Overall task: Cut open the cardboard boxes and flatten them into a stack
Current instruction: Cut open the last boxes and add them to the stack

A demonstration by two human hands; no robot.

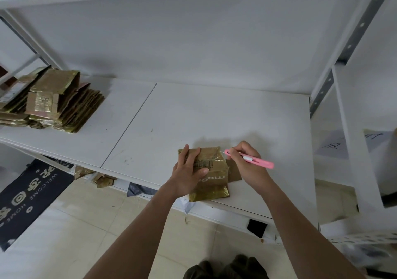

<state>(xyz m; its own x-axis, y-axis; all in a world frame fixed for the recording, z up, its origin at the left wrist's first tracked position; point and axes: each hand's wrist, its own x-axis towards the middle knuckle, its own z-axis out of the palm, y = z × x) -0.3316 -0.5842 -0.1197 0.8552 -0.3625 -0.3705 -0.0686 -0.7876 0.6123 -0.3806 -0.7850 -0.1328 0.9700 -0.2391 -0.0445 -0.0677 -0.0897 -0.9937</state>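
A small brown cardboard box [213,171] wrapped in shiny tape, with a barcode label, lies at the front edge of the white shelf [193,115]. My left hand [189,171] lies on top of it, fingers spread over its left half and thumb near the label. My right hand [247,162] grips a pink utility knife [253,159] like a pen, with the blade tip at the box's far right corner. A stack of flattened boxes [51,100] sits at the shelf's far left.
A brown flap [234,171] sticks out to the right of the box. White metal shelf uprights [348,128] stand on the right. A dark welcome mat [28,197] and cardboard scraps [103,181] lie on the tiled floor below the shelf.
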